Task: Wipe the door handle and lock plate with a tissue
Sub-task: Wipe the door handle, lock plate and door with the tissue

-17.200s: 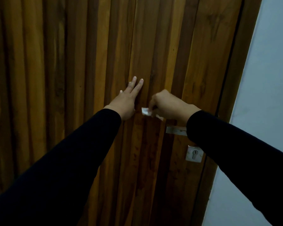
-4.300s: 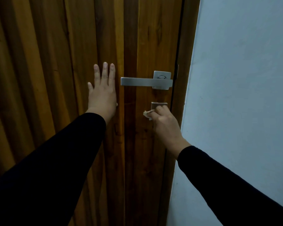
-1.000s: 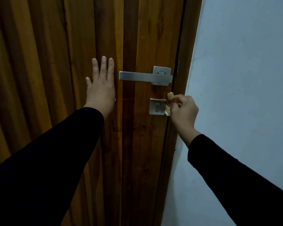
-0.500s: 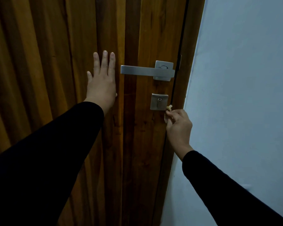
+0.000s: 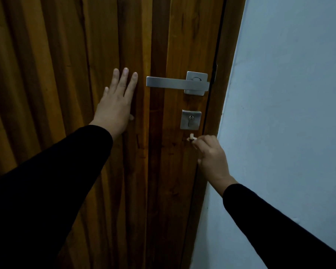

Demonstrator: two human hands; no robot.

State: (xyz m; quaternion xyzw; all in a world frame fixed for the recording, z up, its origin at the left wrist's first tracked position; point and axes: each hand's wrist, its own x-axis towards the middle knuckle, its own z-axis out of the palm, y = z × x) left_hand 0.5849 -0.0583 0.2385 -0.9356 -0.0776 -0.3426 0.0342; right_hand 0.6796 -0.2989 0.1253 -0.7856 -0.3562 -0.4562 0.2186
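Observation:
A brushed-metal lever door handle (image 5: 169,83) points left from its square rose on a ribbed wooden door (image 5: 66,55). Below it sits a square metal lock plate (image 5: 190,119) with a keyhole. My right hand (image 5: 211,156) is just under the lock plate, fingers pinched on a small crumpled tissue (image 5: 191,138) that pokes out at the fingertips, a little below the plate's lower edge. My left hand (image 5: 117,101) lies flat on the door, fingers spread upward, left of the handle's tip.
The dark door frame (image 5: 219,94) runs down the door's right edge. A plain pale wall (image 5: 289,94) fills the right side. Both forearms wear black sleeves.
In the last second my right hand with the tissue has dropped from the lock plate's right edge to just beneath it. The left hand has stayed pressed on the door.

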